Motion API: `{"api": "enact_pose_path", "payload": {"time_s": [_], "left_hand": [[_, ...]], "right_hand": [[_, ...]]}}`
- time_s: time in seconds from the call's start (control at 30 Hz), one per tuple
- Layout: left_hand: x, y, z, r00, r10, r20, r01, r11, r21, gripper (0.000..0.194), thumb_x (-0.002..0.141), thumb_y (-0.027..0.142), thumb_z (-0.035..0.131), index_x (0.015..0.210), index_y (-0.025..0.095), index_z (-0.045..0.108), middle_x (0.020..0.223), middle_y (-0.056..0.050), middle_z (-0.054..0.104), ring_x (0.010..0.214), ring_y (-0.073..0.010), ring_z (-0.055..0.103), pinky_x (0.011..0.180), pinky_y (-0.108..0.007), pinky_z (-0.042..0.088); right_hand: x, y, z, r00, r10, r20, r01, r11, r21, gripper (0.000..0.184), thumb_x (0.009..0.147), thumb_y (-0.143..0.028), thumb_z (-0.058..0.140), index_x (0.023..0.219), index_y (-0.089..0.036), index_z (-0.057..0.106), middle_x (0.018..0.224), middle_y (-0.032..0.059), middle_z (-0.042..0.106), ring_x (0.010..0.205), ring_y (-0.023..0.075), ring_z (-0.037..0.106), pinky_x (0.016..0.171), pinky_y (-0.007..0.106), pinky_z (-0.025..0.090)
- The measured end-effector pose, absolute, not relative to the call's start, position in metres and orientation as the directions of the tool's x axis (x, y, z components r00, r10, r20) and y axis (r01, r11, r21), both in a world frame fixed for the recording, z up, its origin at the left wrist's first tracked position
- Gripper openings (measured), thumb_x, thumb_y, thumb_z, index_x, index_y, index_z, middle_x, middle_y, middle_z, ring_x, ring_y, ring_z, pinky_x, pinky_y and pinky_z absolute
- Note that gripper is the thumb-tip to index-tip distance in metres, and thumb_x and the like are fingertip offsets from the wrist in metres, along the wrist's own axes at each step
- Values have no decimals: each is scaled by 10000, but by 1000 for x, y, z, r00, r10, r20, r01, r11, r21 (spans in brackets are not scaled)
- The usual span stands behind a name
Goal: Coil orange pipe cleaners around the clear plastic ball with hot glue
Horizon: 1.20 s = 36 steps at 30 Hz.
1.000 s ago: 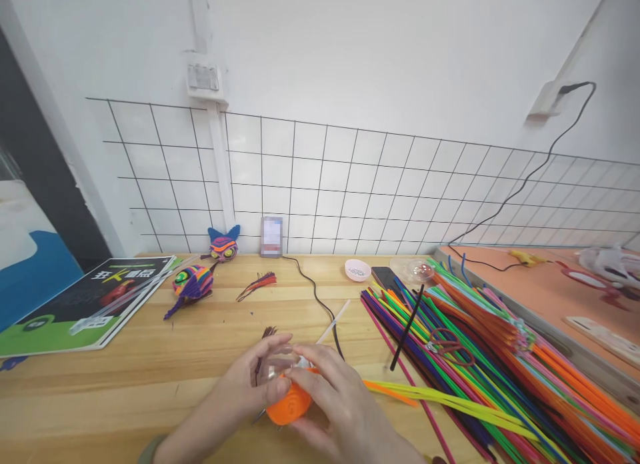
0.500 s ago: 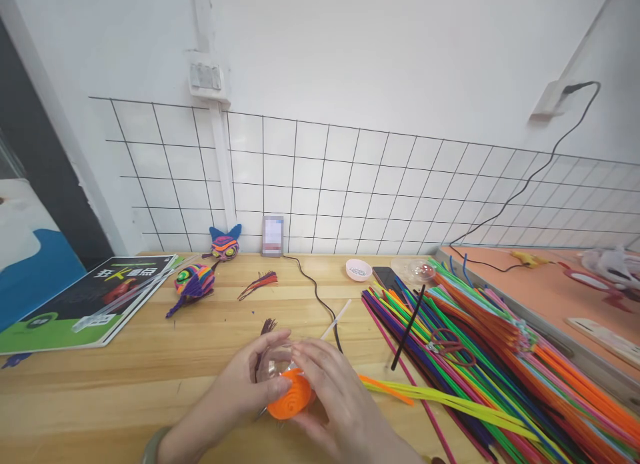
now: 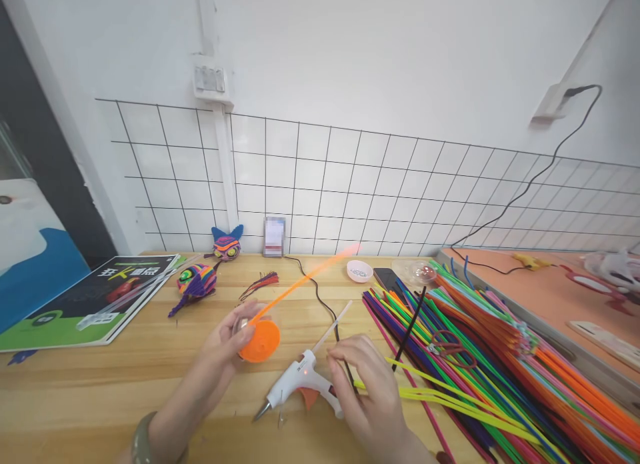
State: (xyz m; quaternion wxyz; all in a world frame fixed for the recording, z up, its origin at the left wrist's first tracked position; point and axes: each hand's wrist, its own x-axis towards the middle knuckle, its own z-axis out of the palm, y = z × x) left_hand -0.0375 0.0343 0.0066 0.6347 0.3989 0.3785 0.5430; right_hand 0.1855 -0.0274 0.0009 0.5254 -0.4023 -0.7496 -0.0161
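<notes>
My left hand point(image 3: 227, 341) is closed round a clear plastic ball, with an orange coil of pipe cleaner point(image 3: 263, 342) covering its near side. A loose orange pipe cleaner strand point(image 3: 300, 282) slants up and right from my left thumb, its far end blurred. To the right, my right hand point(image 3: 369, 381) is held above the table with its fingers curled and tips together; whatever is between them, if anything, is too small to make out. Between the hands lies a white glue gun point(image 3: 293, 379), nozzle toward me, with a glue stick point(image 3: 333, 327) projecting from its back.
Yellow pipe cleaners point(image 3: 465, 405) and a large multicoloured pile point(image 3: 450, 357) fill the right side, with scissors point(image 3: 453, 351) on top. Behind are a pink bowl point(image 3: 359, 271) and a phone point(image 3: 386, 277). Yarn-wrapped figures point(image 3: 197, 281) and a magazine point(image 3: 125, 277) lie left.
My hands have parted: the left moved left with the ball and coil, the right moved right. The glue gun is now uncovered. The orange strand has swung up from the table.
</notes>
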Motion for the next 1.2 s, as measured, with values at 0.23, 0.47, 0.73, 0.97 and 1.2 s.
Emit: {"api": "enact_pose_path", "payload": {"time_s": [0.23, 0.47, 0.73, 0.97, 1.2], "left_hand": [[-43, 38, 14, 207, 977, 45, -516, 70, 854, 305, 810, 354, 638, 1041, 157, 672, 1062, -96, 689, 1054, -242, 566, 877, -299, 454], [-44, 40, 4, 295, 950, 99, -559, 87, 825, 404, 763, 365, 685, 1118, 176, 653, 1117, -109, 639, 1058, -252, 542, 892, -341, 467], [-47, 44, -1, 315, 944, 95, -535, 95, 839, 463, 699, 367, 741, 1117, 197, 640, 1051, -93, 643, 972, -243, 579, 846, -352, 494], [-55, 51, -5, 207, 973, 99, -544, 30, 838, 503, 726, 346, 730, 1188, 220, 575, 1076, -94, 667, 1057, -244, 573, 895, -357, 467], [-49, 52, -10, 118, 986, 115, -436, -53, 899, 687, 624, 369, 802, 1239, 245, 523, 1154, -118, 653, 1129, -315, 571, 862, -360, 487]], "right_hand": [[186, -18, -13, -80, 981, 180, 763, 176, -622, 219, 848, -281, 591, 649, -204, 641, 595, 11, 662, 539, 178, 607, 492, 240, 361], [185, -14, -25, -129, 992, 15, 718, 103, -688, 201, 722, -319, 706, 586, -184, 647, 481, -58, 478, 472, 102, 396, 459, 217, 197], [187, -10, -13, -138, 989, 56, 530, 121, -839, 172, 807, -292, 528, 698, -171, 581, 632, -40, 464, 588, 122, 420, 523, 213, 305], [192, -14, 2, -36, 995, 91, 348, 97, -932, 213, 796, -395, 521, 796, -183, 541, 656, -5, 551, 594, 159, 517, 540, 242, 404], [199, -25, -5, -54, 999, 3, 17, 4, -1000, 327, 714, -458, 693, 731, -183, 516, 567, -43, 492, 513, 113, 443, 479, 222, 352]]}}
